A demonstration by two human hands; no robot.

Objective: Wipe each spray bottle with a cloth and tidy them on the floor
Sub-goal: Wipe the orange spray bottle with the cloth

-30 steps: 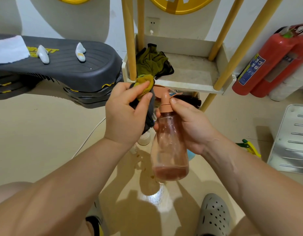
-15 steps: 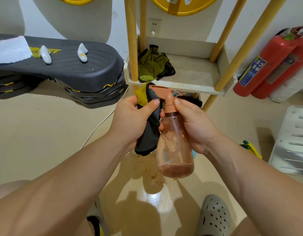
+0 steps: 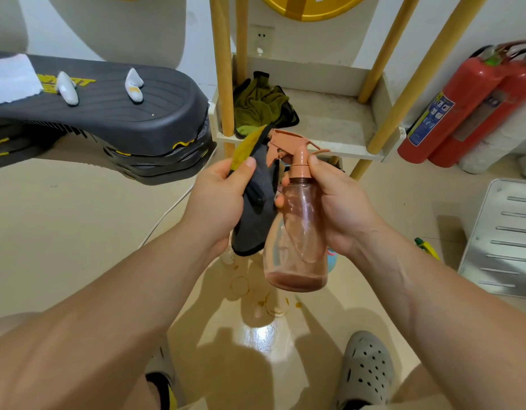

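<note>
Holds a pink translucent spray bottle (image 3: 297, 241) upright in mid-air above the beige floor (image 3: 63, 232), the right hand (image 3: 341, 208) wrapped round its neck and shoulder. Keeps those fingers curled and clamped on the plastic, with fingertips (image 3: 281, 182) showing past the bottle's left side and one digit raised against the collar under the trigger head (image 3: 288, 146). Shows a little reddish liquid pooled in the bottle's base.

Grips a dark grey cloth (image 3: 257, 202), yellow on its upper fold, in the left hand (image 3: 217, 199), with the thumb pinching the fabric against curled fingers. Lays the cloth against the bottle's left side, just below the nozzle, its lower end hanging free.

Takes in, behind the hands, a low white shelf (image 3: 329, 119) with yellow posts and an olive-green rag (image 3: 259, 105) bunched at its left end. Takes in, to the left, a stack of black step boards (image 3: 108, 113); to the right, two red fire extinguishers (image 3: 468, 108) against the wall and a white slatted panel (image 3: 504, 238) lying on the floor. Catches brownish ring stains (image 3: 273, 303) on the floor beneath the bottle, and a grey perforated clog (image 3: 365, 371) at the lower edge.
</note>
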